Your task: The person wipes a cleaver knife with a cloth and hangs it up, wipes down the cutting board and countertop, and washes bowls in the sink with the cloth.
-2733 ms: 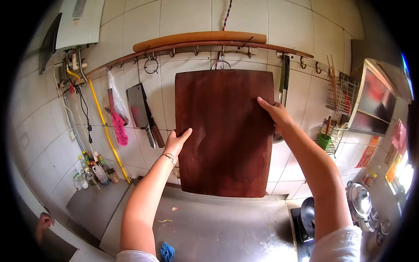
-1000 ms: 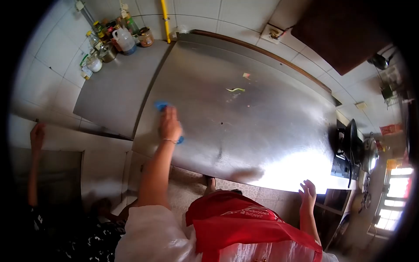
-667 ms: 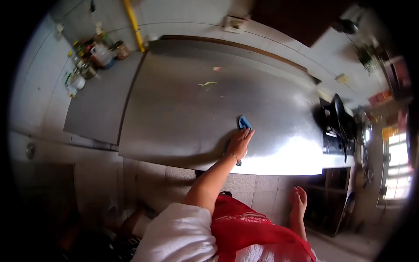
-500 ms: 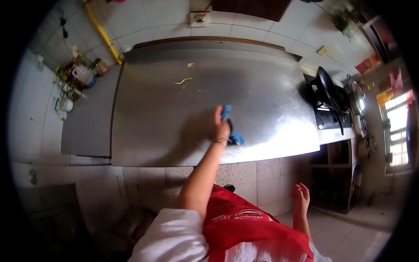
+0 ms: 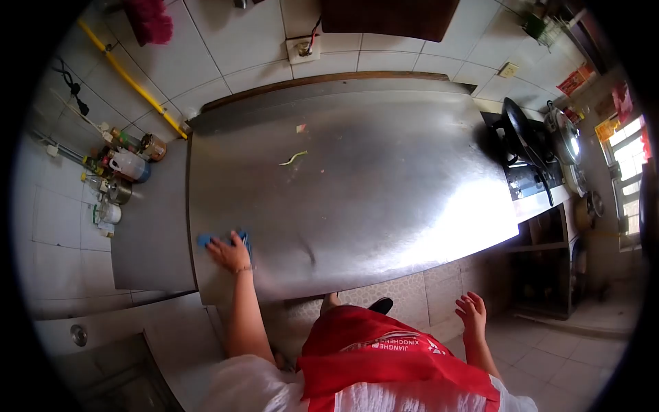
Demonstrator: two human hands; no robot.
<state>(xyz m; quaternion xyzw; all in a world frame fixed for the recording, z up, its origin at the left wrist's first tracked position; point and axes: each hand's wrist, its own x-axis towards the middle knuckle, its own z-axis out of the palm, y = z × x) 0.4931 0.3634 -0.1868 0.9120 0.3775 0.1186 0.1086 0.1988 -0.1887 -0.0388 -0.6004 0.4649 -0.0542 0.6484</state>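
My left hand [image 5: 230, 254], fingers spread, presses a blue cloth [image 5: 204, 239] onto the metal desk [image 5: 384, 172] near its left edge; I read this as a wiping pass. My right hand [image 5: 471, 312] hangs empty off the desk, fingers loosely apart, well away from the cloth. Beyond, toward the wall, lie a green strip [image 5: 294, 158] and a pinkish scrap [image 5: 301, 128]; reaching them calls for a farther, flat-pressed stroke.
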